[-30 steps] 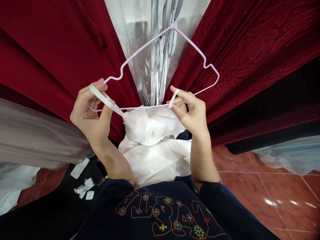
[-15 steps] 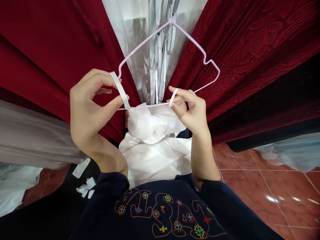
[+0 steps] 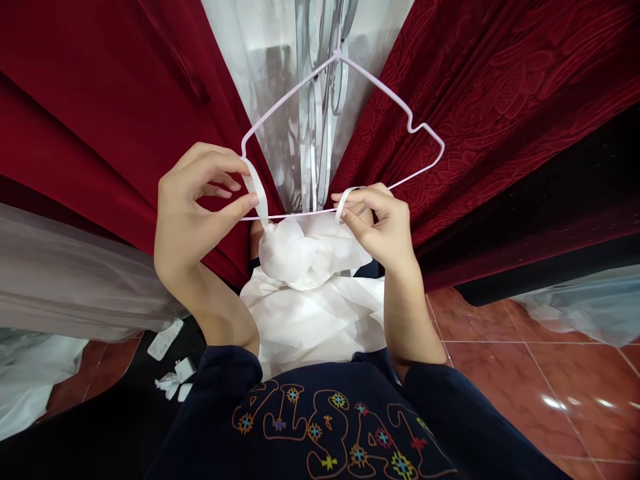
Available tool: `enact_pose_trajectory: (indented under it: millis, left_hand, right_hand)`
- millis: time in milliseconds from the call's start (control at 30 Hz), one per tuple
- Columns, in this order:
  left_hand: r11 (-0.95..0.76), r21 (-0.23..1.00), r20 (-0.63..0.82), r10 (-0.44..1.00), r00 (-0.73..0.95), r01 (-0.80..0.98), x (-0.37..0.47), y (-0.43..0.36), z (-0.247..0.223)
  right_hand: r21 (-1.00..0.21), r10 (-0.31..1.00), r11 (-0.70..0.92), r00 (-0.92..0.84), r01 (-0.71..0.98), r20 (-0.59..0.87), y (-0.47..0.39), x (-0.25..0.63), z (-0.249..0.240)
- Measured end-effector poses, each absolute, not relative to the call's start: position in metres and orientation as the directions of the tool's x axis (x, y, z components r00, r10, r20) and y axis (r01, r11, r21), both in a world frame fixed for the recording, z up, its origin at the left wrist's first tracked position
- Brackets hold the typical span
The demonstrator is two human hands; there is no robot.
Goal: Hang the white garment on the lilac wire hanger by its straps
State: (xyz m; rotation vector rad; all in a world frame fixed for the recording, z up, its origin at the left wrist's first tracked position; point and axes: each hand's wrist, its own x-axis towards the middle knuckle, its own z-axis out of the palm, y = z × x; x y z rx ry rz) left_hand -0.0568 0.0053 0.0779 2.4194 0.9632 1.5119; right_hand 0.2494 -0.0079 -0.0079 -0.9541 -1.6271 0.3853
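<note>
A white garment of thin cloth, seemingly a dress, lies over my lap. At its upper left, my left hand pinches one white strap between thumb and fingers, right by the left end of the hanger. On the other side, my right hand holds the second strap looped over its fingers. A pale pink clothes hanger stands upright behind both hands, its lower bar running across the top of the garment. Part of that bar is hidden behind my right hand.
Deep red curtains flank a grey-white metal frame ahead. Pale sheer fabric hangs at the left and right. On a black surface at lower left lie a phone-like white object and a small white block. Red tiles cover the floor.
My left hand has moved right and slightly down with its strap, which now sits against the hanger's left end. The hanger's top has dropped a little. My right hand has barely moved.
</note>
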Motion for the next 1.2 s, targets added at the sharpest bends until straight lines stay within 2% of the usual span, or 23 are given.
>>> enact_pose_trajectory:
  millis: [100,267,367,467,600,733,833,900,967,1067,1133,1200]
  left_hand:
    - [-0.795,0.437,0.761,0.576,0.299,0.42,-0.05,0.005,0.075]
    - [-0.791,0.506,0.827,0.558,0.07,0.343,-0.041,0.006,0.07]
    - [-0.758,0.579,0.798,0.602,-0.018,0.299,-0.039,0.009,0.068]
    - [-0.748,0.605,0.778,0.628,-0.004,0.273,-0.039,0.01,0.069]
    - [-0.773,0.562,0.793,0.605,0.074,0.295,-0.041,0.005,0.071]
    - [-0.756,0.553,0.791,0.609,0.064,0.351,-0.043,0.002,0.074]
    - [-0.756,0.575,0.782,0.62,0.062,0.313,-0.043,0.006,0.07]
    - [-0.747,0.619,0.773,0.633,-0.023,0.244,-0.041,0.01,0.062]
    - [-0.724,0.679,0.729,0.645,-0.23,0.123,-0.037,0.012,0.052]
    - [-0.689,0.694,0.535,0.687,-0.492,-0.206,-0.025,0.01,0.03]
    - [-0.626,0.673,0.405,0.758,-0.511,-0.395,-0.013,0.007,0.013]
    - [-0.587,0.676,0.362,0.791,-0.494,-0.445,0.0,0.002,-0.001]
  right_hand:
    - [-0.7,0.761,0.594,0.003,0.397,0.648,-0.008,0.25,-0.007]
    - [-0.687,0.747,0.615,-0.005,0.387,0.665,-0.007,0.249,-0.009]
    - [-0.68,0.742,0.617,-0.005,0.395,0.67,-0.007,0.248,-0.01]
    - [-0.685,0.752,0.602,-0.004,0.41,0.659,-0.007,0.248,-0.01]
    - [-0.691,0.76,0.595,-0.005,0.41,0.65,-0.007,0.248,-0.01]
    - [-0.698,0.762,0.596,-0.003,0.396,0.648,-0.008,0.247,-0.01]
    - [-0.705,0.764,0.588,0.013,0.396,0.645,-0.007,0.247,-0.012]
    - [-0.706,0.759,0.59,0.029,0.392,0.65,-0.007,0.247,-0.016]
    - [-0.709,0.759,0.592,0.031,0.382,0.65,-0.006,0.247,-0.019]
    - [-0.713,0.768,0.588,0.011,0.382,0.64,-0.005,0.242,-0.025]
    - [-0.698,0.758,0.592,0.016,0.403,0.652,-0.004,0.238,-0.029]
    - [-0.674,0.734,0.603,0.034,0.426,0.678,-0.004,0.235,-0.032]
